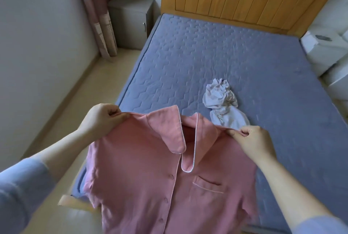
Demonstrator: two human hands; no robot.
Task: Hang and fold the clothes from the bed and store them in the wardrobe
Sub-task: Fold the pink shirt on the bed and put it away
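Blue quilted bed (207, 60) fills the room ahead of you, with the shirt held up over its near edge.

You hold one pink button-front cotton shirt with a white-piped collar (150, 167) by its shoulders. Your left hand (101, 120) pinches the left shoulder seam and your right hand (252, 139) pinches the right one, each grip pressed tight on the cloth. The shirt hangs from both grips down towards you, its long axis running from the far collar to the near hem, front facing you and spread evenly between the hands. Neither hand is nearer, so lowering it flat onto the bed looks like the easy move. Count one pink shirt, plus one crumpled pale garment (222, 100) lying on the bed just beyond your right hand. No hanger or wardrobe shows.
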